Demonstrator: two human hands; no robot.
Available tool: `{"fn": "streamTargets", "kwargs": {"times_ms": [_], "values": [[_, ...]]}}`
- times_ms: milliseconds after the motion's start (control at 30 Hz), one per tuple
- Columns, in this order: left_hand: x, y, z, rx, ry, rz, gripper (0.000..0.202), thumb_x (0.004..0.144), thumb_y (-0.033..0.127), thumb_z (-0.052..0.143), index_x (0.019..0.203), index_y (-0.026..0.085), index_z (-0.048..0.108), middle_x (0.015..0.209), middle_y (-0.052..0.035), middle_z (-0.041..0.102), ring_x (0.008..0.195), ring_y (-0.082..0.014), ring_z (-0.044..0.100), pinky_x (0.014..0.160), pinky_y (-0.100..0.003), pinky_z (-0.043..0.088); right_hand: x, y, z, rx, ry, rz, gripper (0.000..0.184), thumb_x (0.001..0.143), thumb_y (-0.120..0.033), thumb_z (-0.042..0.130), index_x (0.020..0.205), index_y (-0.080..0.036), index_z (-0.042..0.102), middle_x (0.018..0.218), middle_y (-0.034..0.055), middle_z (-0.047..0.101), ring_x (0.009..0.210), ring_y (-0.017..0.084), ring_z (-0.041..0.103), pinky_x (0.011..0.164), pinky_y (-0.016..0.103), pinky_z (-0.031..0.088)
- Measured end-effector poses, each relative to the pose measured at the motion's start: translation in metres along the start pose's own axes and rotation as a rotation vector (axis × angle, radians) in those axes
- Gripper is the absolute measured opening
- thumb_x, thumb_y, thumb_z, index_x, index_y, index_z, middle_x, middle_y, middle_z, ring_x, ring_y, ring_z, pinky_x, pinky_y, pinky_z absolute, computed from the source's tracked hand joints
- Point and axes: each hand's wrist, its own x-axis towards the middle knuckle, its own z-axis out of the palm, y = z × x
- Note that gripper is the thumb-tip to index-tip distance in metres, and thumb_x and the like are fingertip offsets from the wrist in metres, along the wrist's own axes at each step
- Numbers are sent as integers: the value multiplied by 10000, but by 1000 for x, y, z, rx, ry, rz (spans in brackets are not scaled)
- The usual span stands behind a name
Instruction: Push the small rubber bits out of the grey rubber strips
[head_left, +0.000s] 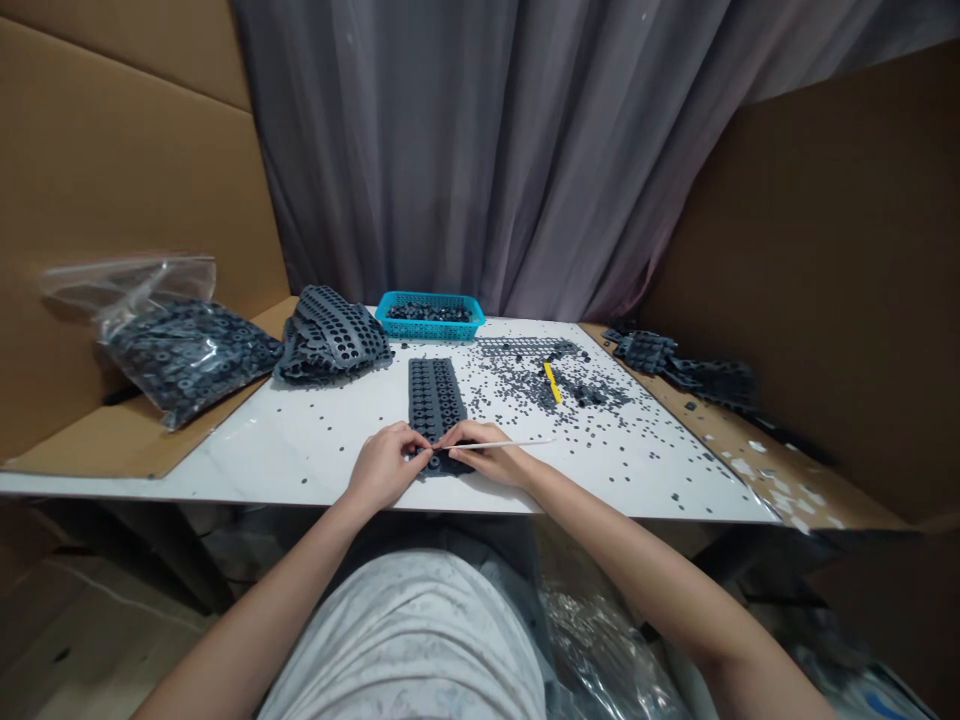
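Grey curtains (pixel 405 150) hang at 12 o'clock behind a white bench (pixel 262 450) strewn with small dark pieces (pixel 499 380), thickest from 1 to 3 o'clock of the hands. From between the hands, a dark perforated panel (pixel 436 395) lies flat and stretches toward 12 o'clock, its near end directly under the fingertips. The right grip (pixel 491 455) grasps a thin white stick (pixel 517 443), its inner tip at the panel's near end and its tail pointing to 3 o'clock. The left grip (pixel 384 462) bunches its fingertips beside that tip; whether they clench anything can't be made out. Beyond the panel, at 12 o'clock, stands a blue basket (pixel 442 331); a yellow tool (pixel 552 382) lies at 2, a folded dark bundle (pixel 330 335) at 11, a filled clear bag (pixel 187 350) at 10.
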Motion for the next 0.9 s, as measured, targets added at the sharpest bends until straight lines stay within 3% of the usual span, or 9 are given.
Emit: {"fn": "streamTargets", "kwargs": {"times_ms": [667,900], "values": [[-1,0,0,11,1,0,134,782,267,569,742,225,691,729,-5,593,697,-163,546,620,-255,393,0,-1,0,-74,-26,-7,282,925,-395,442,982,-168,598,975,98,667,910,191,617,812,322,481],[-3,1,0,28,13,25,113,778,251,569,774,216,677,720,-5,563,722,-173,547,646,-272,414,-2,-3,-1,16,85,78,273,909,-407,475,954,-166,594,1015,99,682,918,194,636,800,327,489]]}}
